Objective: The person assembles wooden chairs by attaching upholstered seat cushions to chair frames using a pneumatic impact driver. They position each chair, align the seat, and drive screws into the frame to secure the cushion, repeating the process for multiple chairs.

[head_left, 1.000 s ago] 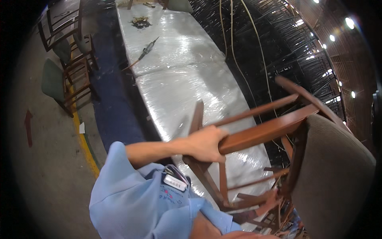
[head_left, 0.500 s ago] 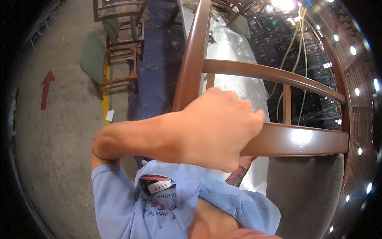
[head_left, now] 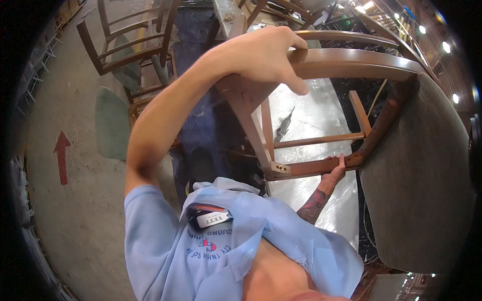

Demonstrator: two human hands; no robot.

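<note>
A brown wooden chair frame (head_left: 359, 62) is held tilted in front of me, with a grey padded panel (head_left: 419, 185) at its right side. My left hand (head_left: 268, 55) grips the frame's upper left corner, fingers over the top and thumb hanging down inside. Lower down, my right hand (head_left: 335, 174) is closed round the near rail, its thumb up along the wood. A metal plate with holes (head_left: 280, 167) shows at that rail's left end. Through the frame's opening, a dark, slim tool (head_left: 284, 124) is visible on a shiny silver-topped table (head_left: 306, 120).
To the left stand other wooden chair frames (head_left: 133, 47) and a green padded chair back (head_left: 111, 123). A red arrow (head_left: 62, 158) is painted on the grey floor. More wooden parts (head_left: 286, 12) lie at the far end of the table.
The chair frame has turned over, bringing its underside rails and my right hand into view. My left hand has moved up and away from my chest with it.
</note>
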